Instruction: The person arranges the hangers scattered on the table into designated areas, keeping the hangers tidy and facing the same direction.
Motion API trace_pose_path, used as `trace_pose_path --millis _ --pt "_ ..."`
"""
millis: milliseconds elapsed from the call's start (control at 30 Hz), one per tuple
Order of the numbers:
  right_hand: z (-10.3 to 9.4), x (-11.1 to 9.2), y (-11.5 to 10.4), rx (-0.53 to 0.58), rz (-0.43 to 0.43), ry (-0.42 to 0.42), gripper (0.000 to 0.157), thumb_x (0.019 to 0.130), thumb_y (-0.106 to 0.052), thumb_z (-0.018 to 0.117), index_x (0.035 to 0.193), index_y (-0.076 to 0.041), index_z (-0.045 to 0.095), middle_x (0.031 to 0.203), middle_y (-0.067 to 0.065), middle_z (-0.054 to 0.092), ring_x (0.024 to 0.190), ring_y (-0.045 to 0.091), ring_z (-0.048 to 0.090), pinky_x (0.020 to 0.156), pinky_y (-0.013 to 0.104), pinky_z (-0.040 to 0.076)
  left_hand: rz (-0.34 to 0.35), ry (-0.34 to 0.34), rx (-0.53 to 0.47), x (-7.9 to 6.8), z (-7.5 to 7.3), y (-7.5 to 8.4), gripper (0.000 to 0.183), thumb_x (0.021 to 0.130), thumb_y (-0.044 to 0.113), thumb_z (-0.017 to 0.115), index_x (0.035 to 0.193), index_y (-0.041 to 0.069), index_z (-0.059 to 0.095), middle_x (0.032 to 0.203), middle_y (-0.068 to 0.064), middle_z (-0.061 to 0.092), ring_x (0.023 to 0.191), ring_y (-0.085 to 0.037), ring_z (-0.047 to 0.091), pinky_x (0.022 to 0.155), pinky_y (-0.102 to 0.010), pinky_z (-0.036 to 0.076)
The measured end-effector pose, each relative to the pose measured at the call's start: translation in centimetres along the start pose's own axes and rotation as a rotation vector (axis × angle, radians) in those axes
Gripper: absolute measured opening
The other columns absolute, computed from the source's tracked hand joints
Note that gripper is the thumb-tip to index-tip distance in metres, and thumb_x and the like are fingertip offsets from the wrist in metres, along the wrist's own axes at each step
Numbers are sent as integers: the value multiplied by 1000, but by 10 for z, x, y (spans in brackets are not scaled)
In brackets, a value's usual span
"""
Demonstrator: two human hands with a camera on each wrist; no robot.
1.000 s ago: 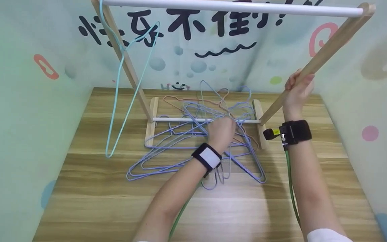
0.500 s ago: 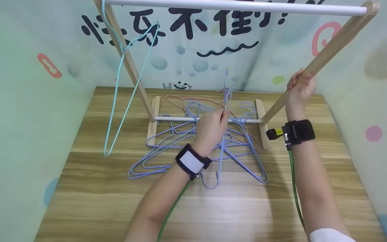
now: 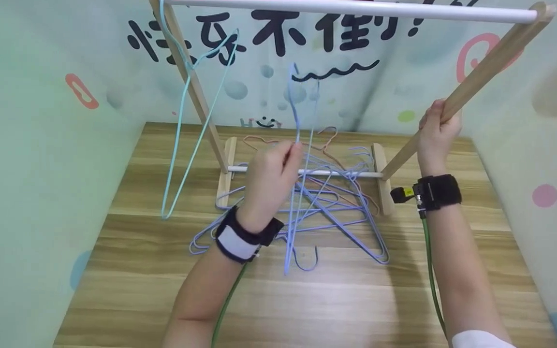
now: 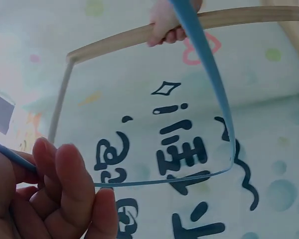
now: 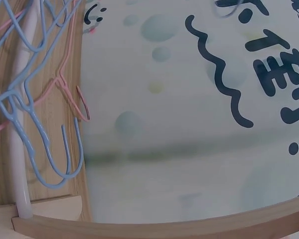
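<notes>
My left hand (image 3: 270, 181) pinches a blue clothes hanger (image 3: 293, 104) and holds it up on edge, hook toward the top, above a heap of hangers. In the left wrist view, curled fingers (image 4: 72, 177) surround part of the blue wire (image 4: 217, 89). My right hand (image 3: 438, 137) grips the right wooden post (image 3: 489, 65) of a standing clothes rack, partway up. Several blue hangers (image 3: 329, 212) lie tangled across the rack's lower white bar (image 3: 237, 168), with a coral-pink hanger (image 3: 328, 150) behind them.
One light turquoise hanger (image 3: 178, 133) hangs at the left end of the rack's upper white bar (image 3: 356, 8). Wooden feet (image 3: 384, 193) carry the rack on a wood-grain tabletop (image 3: 346, 309). Printed walls (image 3: 22, 145) close in the back and both sides.
My left hand has come up and left out of the heap, lifting a blue hanger and turning it upright. The right hand keeps its grip on the post.
</notes>
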State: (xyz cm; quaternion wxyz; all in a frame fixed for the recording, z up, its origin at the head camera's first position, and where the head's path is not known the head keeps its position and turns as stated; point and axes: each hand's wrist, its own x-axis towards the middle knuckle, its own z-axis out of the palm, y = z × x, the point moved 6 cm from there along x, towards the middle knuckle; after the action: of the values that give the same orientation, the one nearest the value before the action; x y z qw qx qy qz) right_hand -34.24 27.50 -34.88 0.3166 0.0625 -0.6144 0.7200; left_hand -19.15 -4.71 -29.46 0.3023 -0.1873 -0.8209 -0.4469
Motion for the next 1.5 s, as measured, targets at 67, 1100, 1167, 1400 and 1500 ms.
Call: trace_pose_path --millis 67,1100,1167,1400,1500 --pt "0 -1 -4 -31 -3 -8 15 91 -19 50 89 -4 47 64 9 39 51 19 39 53 28 33 20 26 -18 1 -12 7 31 93 15 46 64 7 50 51 4 41 43 -7 35 38 -22 29" --pt "-6 -16 1 -182 -1 -72 19 91 -23 50 88 -5 46 65 10 42 58 21 43 59 28 36 -168 20 -10 51 -99 -2 33 96 22 43 72 1 53 51 -5 49 42 -12 47 41 -25 38" --pt "-3 -17 -1 -180 0 -78 19 91 -23 49 88 -5 46 65 10 42 59 22 43 59 28 36 -195 14 -12 54 -100 -7 34 96 24 43 73 0 52 52 -6 49 42 -14 47 41 -25 39" --pt "-1 -16 6 -182 -4 -106 19 91 -24 48 89 -6 44 66 12 41 58 22 41 58 28 34 -217 21 -6 62 -103 -19 36 95 27 42 73 0 51 53 -7 49 43 -16 46 42 -26 38" --pt "-2 -12 12 -168 4 -101 18 91 -23 49 89 -5 44 66 11 40 58 21 41 58 28 34 -227 11 -2 64 -102 -23 37 95 28 42 73 0 51 53 -7 49 43 -17 47 43 -27 38"
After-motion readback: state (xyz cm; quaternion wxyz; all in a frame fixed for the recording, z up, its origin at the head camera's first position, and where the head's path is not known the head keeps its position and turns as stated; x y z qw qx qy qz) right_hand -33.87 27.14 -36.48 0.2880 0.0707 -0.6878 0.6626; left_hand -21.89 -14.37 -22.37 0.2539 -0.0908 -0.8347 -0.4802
